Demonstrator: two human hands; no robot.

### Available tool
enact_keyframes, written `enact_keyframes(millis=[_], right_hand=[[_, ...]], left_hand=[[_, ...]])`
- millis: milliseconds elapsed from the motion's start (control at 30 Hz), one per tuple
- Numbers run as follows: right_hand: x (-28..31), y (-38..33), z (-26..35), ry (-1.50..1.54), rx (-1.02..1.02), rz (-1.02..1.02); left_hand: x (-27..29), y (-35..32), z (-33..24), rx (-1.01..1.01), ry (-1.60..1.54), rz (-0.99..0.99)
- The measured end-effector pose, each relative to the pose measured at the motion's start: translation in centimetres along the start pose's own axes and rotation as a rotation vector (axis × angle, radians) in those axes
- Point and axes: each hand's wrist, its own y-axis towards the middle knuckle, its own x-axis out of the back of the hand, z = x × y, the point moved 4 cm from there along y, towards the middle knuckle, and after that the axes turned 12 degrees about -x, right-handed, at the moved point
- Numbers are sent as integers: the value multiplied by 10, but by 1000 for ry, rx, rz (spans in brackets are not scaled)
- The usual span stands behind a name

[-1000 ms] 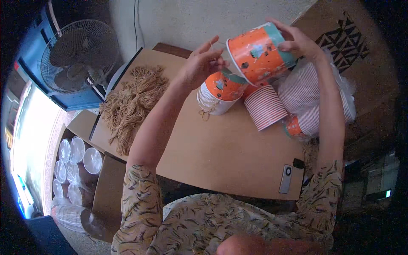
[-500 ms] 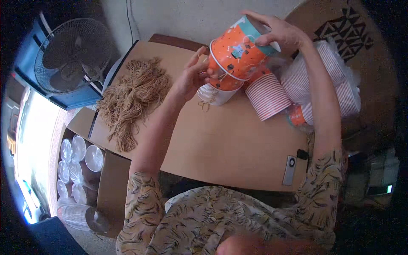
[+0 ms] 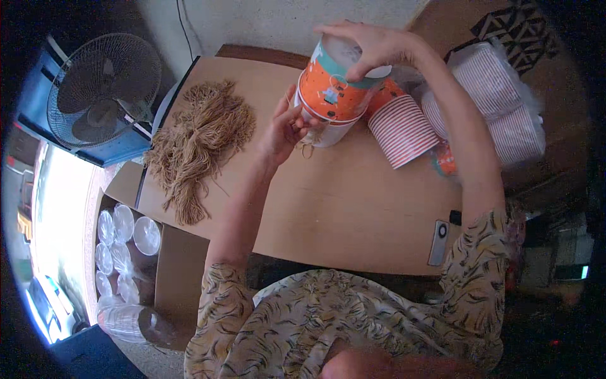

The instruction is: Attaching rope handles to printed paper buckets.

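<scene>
A paper bucket, orange and teal with a white rim, is upside down at the far middle of the table. My right hand grips it from above, fingers and thumb across its base edge. My left hand is at its lower left rim, fingers curled against it beside a bit of tan cord. Under the orange bucket shows a white bucket, mostly covered, with a loop of cord at its side. To the right lies a nested stack of striped cups.
A heap of tan cords lies on the table's left. Plastic-wrapped cup stacks sit at the right. A silver remote-like device lies near the front edge. A fan and an open carton with clear plastic containers stand left.
The orange bucket has come down and slightly left, tipped more upright over the white bucket. Both hands have moved with it, and the view has shifted slightly.
</scene>
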Motion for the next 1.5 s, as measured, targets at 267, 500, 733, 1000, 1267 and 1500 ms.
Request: enact_keyframes(millis=[267, 500, 733, 1000, 1267, 1500], right_hand=[[1, -2, 9, 69, -53, 58], [-10, 0, -1, 53, -25, -51], [-20, 1, -11, 17, -43, -163], [-14, 0, -1, 74, -33, -103], [-5, -8, 2, 159, -86, -91], [-12, -8, -4, 123, -70, -169]], left_hand=[[13, 5, 7, -40, -10, 13], [23, 9, 9, -49, -127, 35], [17, 8, -1, -98, -86, -7], [22, 13, -6, -201, 112, -18], [13, 16, -12, -276, 151, 2], [11, 20, -5, -252, 133, -11]])
